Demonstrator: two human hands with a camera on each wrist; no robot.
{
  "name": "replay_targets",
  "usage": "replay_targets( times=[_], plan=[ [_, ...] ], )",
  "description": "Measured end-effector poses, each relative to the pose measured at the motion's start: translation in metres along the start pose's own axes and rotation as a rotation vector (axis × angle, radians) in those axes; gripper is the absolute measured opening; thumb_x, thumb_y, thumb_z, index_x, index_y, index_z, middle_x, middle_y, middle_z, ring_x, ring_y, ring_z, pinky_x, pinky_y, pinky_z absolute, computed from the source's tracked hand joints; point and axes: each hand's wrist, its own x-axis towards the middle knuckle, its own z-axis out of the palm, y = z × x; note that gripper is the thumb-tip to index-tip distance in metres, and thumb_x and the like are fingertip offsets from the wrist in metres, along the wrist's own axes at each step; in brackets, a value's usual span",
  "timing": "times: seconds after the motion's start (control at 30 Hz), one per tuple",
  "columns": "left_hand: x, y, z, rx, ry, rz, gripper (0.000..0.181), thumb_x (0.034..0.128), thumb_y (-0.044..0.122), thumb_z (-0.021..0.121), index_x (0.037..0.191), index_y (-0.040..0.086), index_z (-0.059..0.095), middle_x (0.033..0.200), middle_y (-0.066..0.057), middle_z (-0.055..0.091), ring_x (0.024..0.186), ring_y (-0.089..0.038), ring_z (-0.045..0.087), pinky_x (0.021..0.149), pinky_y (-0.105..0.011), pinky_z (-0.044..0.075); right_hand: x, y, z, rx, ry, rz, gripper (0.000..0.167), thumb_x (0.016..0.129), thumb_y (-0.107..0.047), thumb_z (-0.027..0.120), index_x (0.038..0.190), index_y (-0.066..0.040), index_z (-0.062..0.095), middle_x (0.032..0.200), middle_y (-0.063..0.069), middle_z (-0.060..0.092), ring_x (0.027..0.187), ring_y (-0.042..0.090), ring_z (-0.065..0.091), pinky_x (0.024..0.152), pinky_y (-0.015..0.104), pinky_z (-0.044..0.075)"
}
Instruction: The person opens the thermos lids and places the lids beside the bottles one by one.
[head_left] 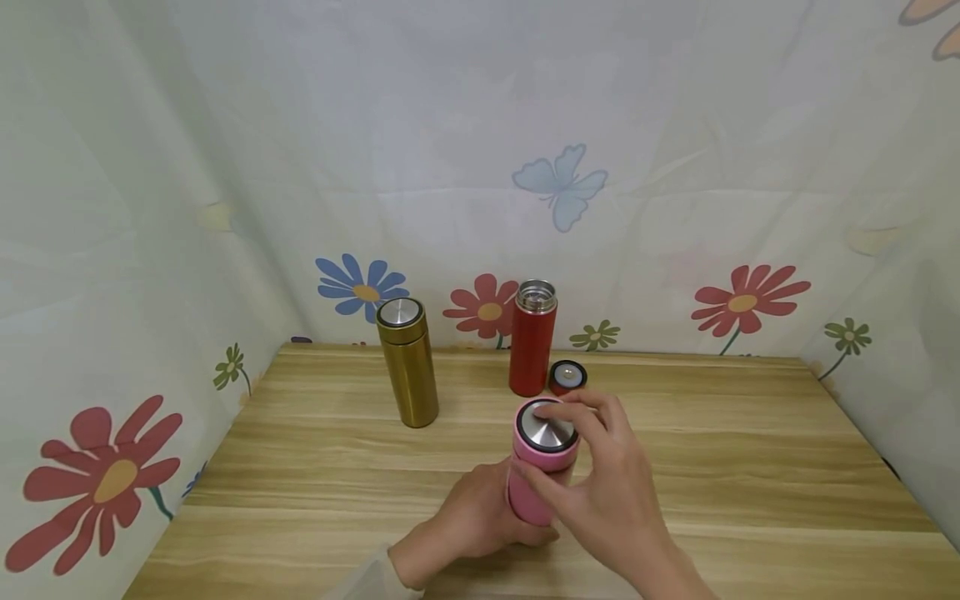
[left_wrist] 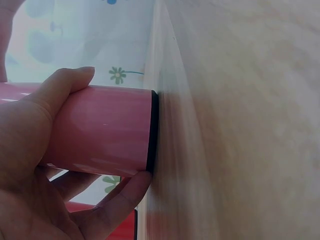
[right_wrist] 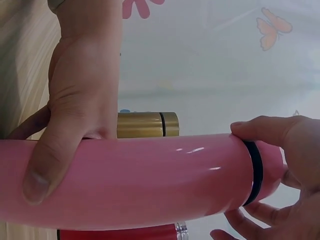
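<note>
A pink thermos flask (head_left: pixel 534 498) stands upright on the table, its lid (head_left: pixel 547 427) in place with a steel top. My left hand (head_left: pixel 483 510) grips the flask low on its body; in the left wrist view, a finger reaches the black base. Around the lid curls my right hand (right_wrist: pixel 295 170), its thumb beside the black ring and its other fingers on the opposite side. The head view shows one fingertip over the steel top. Behind stands a red flask (head_left: pixel 531 350) with its steel mouth uncovered. Its likely cap (head_left: pixel 567 377) lies upside down beside it.
To the left, a gold flask (head_left: pixel 411 375) stands upright with its lid on. The wood-grain table (head_left: pixel 322 467) meets a flower-printed cloth (head_left: pixel 652 208) at the back and both sides.
</note>
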Motion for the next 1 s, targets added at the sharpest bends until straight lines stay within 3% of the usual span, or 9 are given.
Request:
replay_targets(
  times=[0.6, 1.0],
  plan=[
    [0.001, -0.001, 0.001, -0.009, 0.0, 0.02, 0.073, 0.0707, 0.058, 0.089, 0.126, 0.025, 0.055, 0.097, 0.014, 0.068, 0.08, 0.0, 0.059, 0.071, -0.025, 0.049, 0.005, 0.011, -0.009, 0.19, -0.137, 0.021, 0.066, 0.071, -0.001, 0.091, 0.123, -0.034, 0.069, 0.134, -0.007, 0.06, 0.128, 0.015, 0.056, 0.099, 0.053, 0.053],
    [0.002, -0.004, 0.001, -0.019, -0.002, 0.034, 0.074, 0.0711, 0.058, 0.089, 0.128, 0.025, 0.054, 0.099, 0.014, 0.068, 0.081, 0.0, 0.059, 0.072, -0.025, 0.049, 0.006, 0.011, -0.01, 0.218, -0.148, 0.004, 0.066, 0.072, 0.001, 0.089, 0.125, -0.034, 0.068, 0.137, -0.006, 0.06, 0.129, 0.015, 0.056, 0.101, 0.051, 0.052]
  ],
)
